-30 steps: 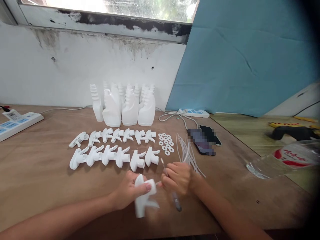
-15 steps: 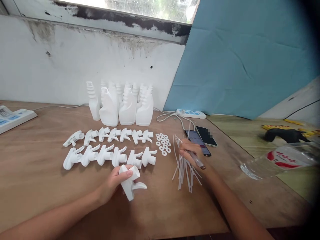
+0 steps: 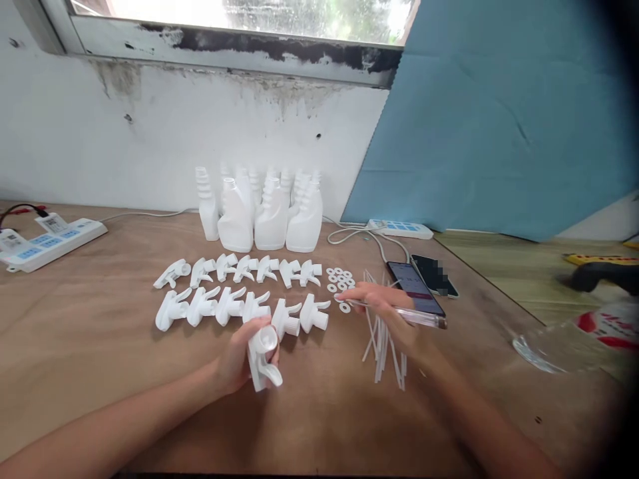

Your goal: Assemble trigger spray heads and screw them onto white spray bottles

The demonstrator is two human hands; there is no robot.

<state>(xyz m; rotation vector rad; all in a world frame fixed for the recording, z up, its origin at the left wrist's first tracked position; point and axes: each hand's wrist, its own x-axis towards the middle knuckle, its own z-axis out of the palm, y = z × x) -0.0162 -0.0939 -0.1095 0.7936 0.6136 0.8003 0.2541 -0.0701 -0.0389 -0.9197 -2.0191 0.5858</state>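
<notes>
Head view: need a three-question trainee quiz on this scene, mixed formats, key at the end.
1. What does the left hand hold?
2. True or false: the white bottles in the front row stand upright.
3. Which parts are nearest the fingertips of the right hand?
A) the white bottles
B) the flat white rings
C) the phones

Key:
1. A white spray head.
2. True.
3. B.
</notes>
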